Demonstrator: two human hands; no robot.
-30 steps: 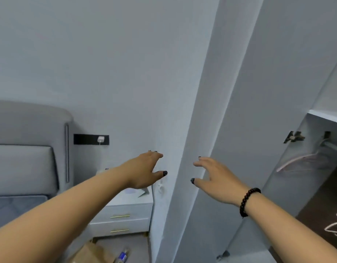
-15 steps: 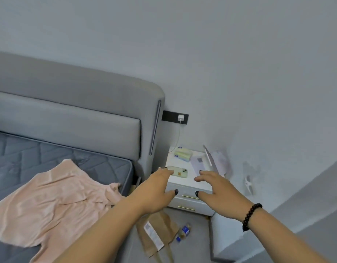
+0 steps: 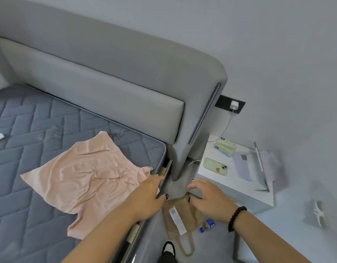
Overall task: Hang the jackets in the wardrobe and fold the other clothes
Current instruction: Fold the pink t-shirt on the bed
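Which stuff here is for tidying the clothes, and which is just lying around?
For the job: pink shirt spread on the bed; left hand; right hand.

Just lying about: phone, tissue pack, charger, paper bag.

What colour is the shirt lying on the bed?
The crumpled short-sleeved cotton shirt is pale peach-pink, seen in the head view.
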